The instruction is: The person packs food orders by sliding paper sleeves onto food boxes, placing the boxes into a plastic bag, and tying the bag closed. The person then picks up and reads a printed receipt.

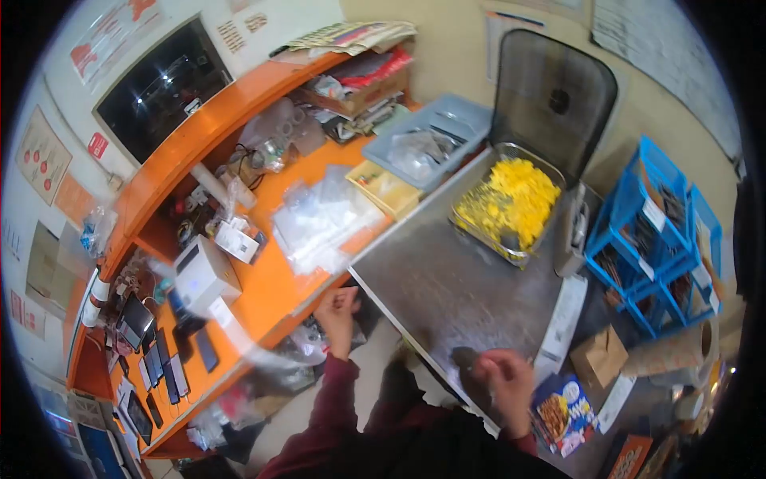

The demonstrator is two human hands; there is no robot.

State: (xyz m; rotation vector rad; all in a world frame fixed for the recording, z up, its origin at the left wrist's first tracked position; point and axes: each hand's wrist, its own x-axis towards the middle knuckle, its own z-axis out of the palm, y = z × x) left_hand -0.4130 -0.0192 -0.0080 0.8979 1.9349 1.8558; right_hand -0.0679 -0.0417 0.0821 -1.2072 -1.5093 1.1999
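My left hand [337, 310] is raised at the front edge of the orange counter [275, 315], its fingers curled in a pinch. Whatever lies between those fingertips, if anything, is too small to make out. Over the near part of the dark metal table [435, 295] is my right hand [507, 379], slightly blurred, with fingers bent toward the thumb. I cannot see anything in it clearly. Close beside it lies a blue printed snack packet [565, 415]. Clear plastic sheets or bags [323, 219] are spread on the counter beyond my left hand.
A metal tray [523, 257] of yellow food stands at the table's back. Blue baskets [650, 219] and a brown paper bag [600, 357] are on the right. A grey tub [471, 120], a white printer [206, 275] and several phones [163, 363] occupy the counter.
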